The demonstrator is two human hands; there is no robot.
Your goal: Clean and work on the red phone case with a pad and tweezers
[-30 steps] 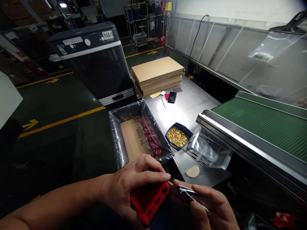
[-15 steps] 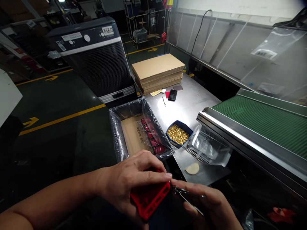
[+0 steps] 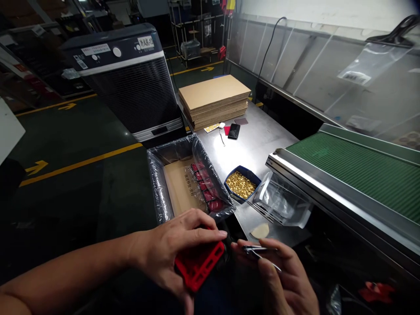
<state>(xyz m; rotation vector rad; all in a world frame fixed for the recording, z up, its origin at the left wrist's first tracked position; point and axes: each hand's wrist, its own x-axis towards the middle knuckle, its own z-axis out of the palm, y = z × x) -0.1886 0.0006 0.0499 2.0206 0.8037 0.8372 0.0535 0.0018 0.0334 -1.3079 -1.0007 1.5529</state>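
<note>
- The dark air-cooler unit with a slatted front (image 3: 131,83) stands on the floor at the far left, beyond the box.
- The person's left hand (image 3: 170,253) has its grip closed round a flat red plastic frame with rectangular slots (image 3: 198,264), thumb laid along the top edge, fingers under it, held low in front of the body and off the surface.
- Just behind that hand is a cardboard box lined with clear plastic film (image 3: 177,188); a row of red pieces (image 3: 206,190) lies along its right wall.
- The right hand (image 3: 278,280) pinches thin metal tweezers (image 3: 259,250) between thumb and fingers, the tips pointing left and ending just beside the red frame's right edge; whether they touch it cannot be told.
- On the steel surface (image 3: 259,144), a blue tray of small brass-coloured parts (image 3: 242,183) lies beside the box, with clear plastic bags (image 3: 282,203) to its right.
- A stack of flat cardboard sheets (image 3: 215,100) lies at the far end.
- A green ribbed conveyor belt (image 3: 361,170) runs along the right.
</note>
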